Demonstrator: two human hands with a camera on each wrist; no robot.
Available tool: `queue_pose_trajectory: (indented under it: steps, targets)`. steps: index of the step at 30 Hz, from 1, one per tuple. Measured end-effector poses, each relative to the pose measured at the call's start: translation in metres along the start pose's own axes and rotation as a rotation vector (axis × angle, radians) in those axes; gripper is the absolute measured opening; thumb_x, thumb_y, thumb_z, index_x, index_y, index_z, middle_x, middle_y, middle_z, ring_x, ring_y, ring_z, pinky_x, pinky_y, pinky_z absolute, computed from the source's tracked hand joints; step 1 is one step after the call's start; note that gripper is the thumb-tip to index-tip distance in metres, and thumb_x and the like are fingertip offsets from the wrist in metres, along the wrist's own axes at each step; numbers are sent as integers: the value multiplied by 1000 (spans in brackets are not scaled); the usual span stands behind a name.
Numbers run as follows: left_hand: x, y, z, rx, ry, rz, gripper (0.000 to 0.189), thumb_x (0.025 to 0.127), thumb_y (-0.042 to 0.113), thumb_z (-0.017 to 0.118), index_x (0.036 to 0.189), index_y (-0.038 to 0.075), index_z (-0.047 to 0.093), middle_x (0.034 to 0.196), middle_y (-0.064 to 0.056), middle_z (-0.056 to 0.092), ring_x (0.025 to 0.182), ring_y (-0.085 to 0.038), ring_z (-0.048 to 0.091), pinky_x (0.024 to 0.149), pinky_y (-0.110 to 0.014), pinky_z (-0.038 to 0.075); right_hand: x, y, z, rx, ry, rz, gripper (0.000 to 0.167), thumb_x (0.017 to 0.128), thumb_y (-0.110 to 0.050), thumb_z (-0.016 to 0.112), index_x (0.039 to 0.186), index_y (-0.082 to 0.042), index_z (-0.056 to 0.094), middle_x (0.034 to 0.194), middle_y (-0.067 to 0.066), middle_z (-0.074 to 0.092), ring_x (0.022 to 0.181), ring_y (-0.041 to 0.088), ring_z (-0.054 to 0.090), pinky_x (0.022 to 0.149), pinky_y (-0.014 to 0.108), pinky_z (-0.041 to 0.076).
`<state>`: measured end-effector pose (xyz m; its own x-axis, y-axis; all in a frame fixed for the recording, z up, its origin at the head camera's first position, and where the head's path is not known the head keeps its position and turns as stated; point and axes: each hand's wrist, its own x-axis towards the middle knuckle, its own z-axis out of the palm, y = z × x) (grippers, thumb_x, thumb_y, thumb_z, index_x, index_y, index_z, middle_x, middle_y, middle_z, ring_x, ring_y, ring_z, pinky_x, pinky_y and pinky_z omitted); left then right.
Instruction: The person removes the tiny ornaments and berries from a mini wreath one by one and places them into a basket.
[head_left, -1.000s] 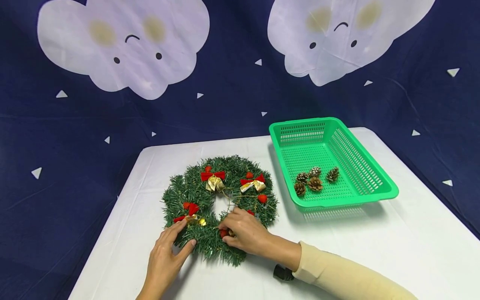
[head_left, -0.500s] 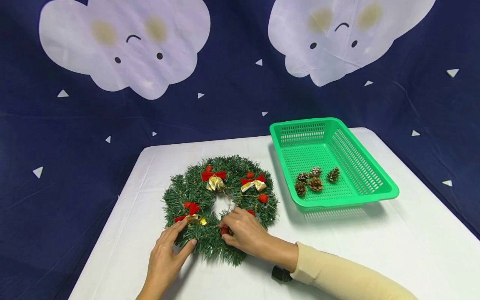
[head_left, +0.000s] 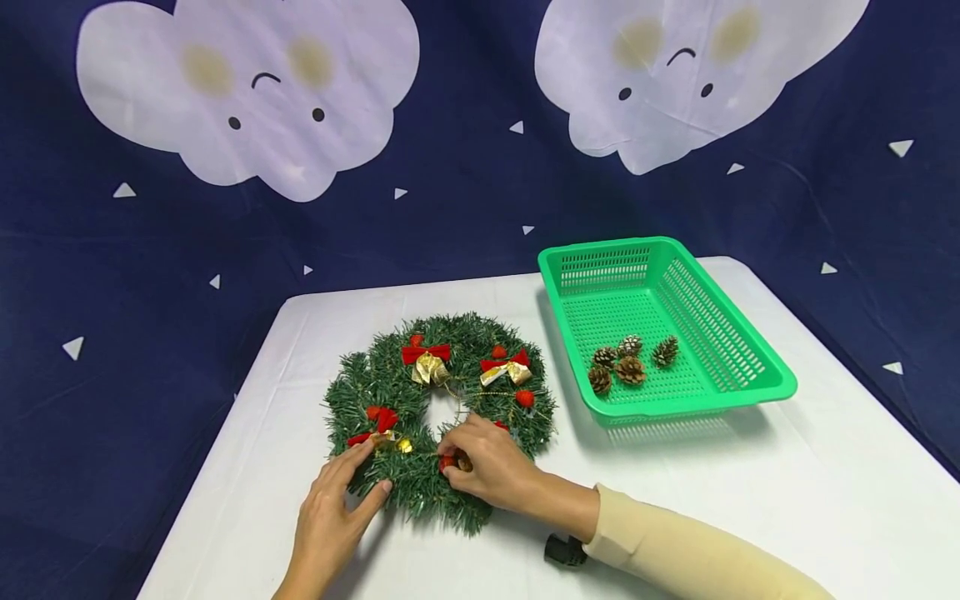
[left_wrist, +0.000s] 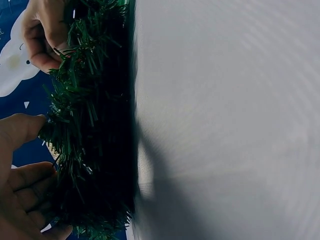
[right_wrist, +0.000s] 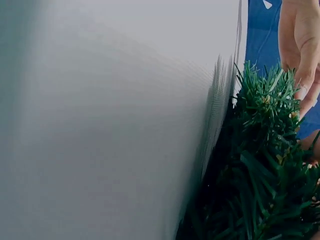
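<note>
A green tinsel wreath (head_left: 420,492) lies flat on the white table, decorated with red-and-gold bows (head_left: 429,363) and red berries (head_left: 525,398). At its lower right, my right hand (head_left: 491,462) holds a brown pine cone (head_left: 464,461) between thumb and curled fingers, pressed against the greenery beside a red berry (head_left: 447,463). The fingers cover much of the cone. My left hand (head_left: 333,500) rests on the wreath's lower-left edge, thumb and fingers spread, fingertips by a bow (head_left: 382,422). The left wrist view shows the left fingers (left_wrist: 30,180) along the tinsel (left_wrist: 75,130).
To the right, a green plastic basket (head_left: 693,405) stands on the table with several pine cones (head_left: 630,369) grouped near its front left. A small black object (head_left: 564,551) shows under the right sleeve. Behind the table hangs a dark blue cloth (head_left: 465,233) printed with clouds.
Both hands stay in nearly the same place on the wreath. The right fingers shift slightly around the pine cone, which shows a little more now.
</note>
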<state>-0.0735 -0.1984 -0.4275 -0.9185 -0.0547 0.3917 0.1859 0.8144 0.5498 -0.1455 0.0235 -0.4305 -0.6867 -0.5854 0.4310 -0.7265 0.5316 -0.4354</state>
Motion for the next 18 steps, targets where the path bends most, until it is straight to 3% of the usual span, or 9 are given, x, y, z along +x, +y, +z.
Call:
queue_pose_trajectory:
  steps: [12,18]
  targets:
    - [0,0,1,-8,9,2,57,75,21,79,128,11,59,127,-15,61,117,-34,55,89,-58,46,1,-1,-12,186,65,-34,20,77,-13,73,97,-14,67,94,-3,68,83,7,55,70,12,48]
    - [0,0,2,-5,15,7,57,75,20,79,128,11,60,125,-14,62,116,-34,56,88,-58,46,7,-1,-25,240,77,13,20,79,-14,72,99,-14,67,97,-2,69,91,9,61,80,23,54]
